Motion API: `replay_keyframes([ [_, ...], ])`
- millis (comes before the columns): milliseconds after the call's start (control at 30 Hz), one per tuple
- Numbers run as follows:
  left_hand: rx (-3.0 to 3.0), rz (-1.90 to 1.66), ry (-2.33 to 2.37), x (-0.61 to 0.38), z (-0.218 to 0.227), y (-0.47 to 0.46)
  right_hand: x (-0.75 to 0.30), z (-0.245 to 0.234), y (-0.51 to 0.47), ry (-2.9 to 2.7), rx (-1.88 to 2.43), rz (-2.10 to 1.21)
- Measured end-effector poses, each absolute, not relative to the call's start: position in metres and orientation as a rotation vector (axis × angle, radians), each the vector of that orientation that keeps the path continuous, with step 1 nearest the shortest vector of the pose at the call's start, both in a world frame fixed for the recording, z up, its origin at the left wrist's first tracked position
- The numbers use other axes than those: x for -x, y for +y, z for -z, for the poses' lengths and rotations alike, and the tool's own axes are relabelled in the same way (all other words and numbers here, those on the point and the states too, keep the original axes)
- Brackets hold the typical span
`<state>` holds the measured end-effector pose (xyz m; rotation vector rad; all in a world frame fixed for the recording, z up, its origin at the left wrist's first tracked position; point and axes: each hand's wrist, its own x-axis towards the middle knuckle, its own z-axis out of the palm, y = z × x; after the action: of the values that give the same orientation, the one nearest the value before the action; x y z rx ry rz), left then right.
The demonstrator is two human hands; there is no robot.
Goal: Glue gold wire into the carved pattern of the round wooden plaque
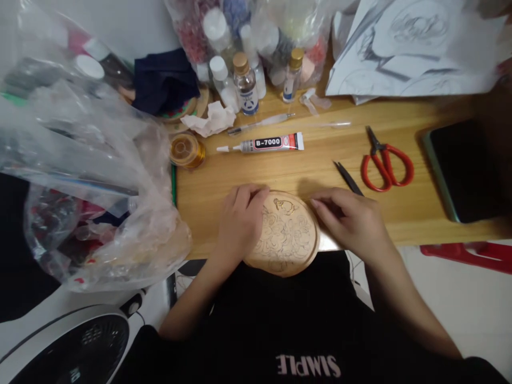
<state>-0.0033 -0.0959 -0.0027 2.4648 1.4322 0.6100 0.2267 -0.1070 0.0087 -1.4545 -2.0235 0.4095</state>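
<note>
A round embroidery hoop [286, 240] with pale fabric, drawn with dark floral lines, lies at the table's front edge, partly over my lap. Gold wire [284, 206] forms a small outlined shape near its top. My left hand [242, 221] grips the hoop's left side, covering part of the drawing. Just off the right rim, my right hand [350, 218] has thumb and index finger pinched; anything between them is too small to make out. Dark tweezers [348, 178] lie on the table, their rear end hidden behind my right hand.
Red-handled scissors [386, 165] and a phone [466, 168] lie to the right. Ahead are a B-7000 glue tube [268, 143], a spool of gold wire [187, 151], a pen [262, 123], small bottles [246, 85] and paper sketches [412, 48]. Plastic bags [100, 176] crowd the left.
</note>
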Motion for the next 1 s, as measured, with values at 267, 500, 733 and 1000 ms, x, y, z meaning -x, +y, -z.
replay_keyframes([
  [267, -2.666, -0.59, 1.061, 0.001, 0.0, -0.095, -0.212, -0.003, -0.118, -1.973, 1.473, -0.352],
  [500, -2.566, -0.576, 1.307, -0.009, 0.0, -0.106, -0.22, -0.003, -0.117, -1.841, 1.561, -0.359],
  [733, -2.422, -0.606, 1.487, -0.025, -0.003, -0.119, -0.215, -0.004, -0.113, -1.868, 1.528, -0.355],
  [1000, -2.502, -0.562, 1.338, -0.014, -0.009, -0.111, -0.213, 0.002, -0.108, -1.915, 1.527, -0.401],
])
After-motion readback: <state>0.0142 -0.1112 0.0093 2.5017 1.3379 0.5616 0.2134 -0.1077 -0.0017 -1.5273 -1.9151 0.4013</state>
